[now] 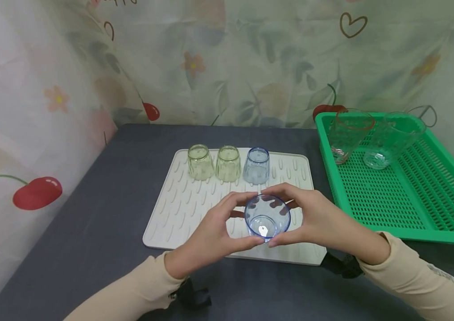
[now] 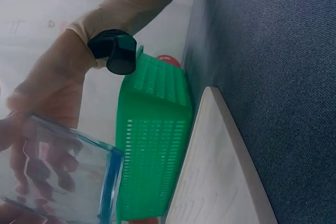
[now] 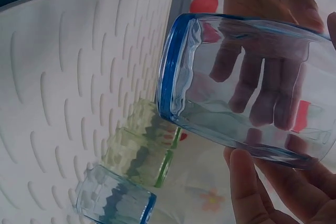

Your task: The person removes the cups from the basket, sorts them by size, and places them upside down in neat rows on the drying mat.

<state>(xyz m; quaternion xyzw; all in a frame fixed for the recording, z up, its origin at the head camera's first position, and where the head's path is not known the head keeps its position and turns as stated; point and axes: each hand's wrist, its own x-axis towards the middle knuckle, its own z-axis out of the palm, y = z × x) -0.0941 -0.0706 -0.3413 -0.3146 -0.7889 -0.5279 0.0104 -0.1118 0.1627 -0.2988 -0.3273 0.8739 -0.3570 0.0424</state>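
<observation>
Both hands hold a clear blue-tinted drinking glass (image 1: 267,218) over the front part of a pale drying mat (image 1: 179,214). My left hand (image 1: 220,225) grips its left side, thumb at the near side and fingers at the far side. On the opposite side my right hand (image 1: 311,218) grips it the same way. The mouth faces up toward the head camera, while the thick blue base (image 3: 170,69) points at the mat in the right wrist view. Along the mat's back stand two yellow-green glasses (image 1: 200,162) and another blue glass (image 1: 257,167), all upside down.
A green plastic basket (image 1: 331,196) stands to the right of the mat. Inside it are a clear glass with a red rim (image 1: 349,133) and a clear mug with a handle (image 1: 395,138). A flower-printed curtain (image 1: 227,62) hangs behind the dark tabletop (image 1: 102,214).
</observation>
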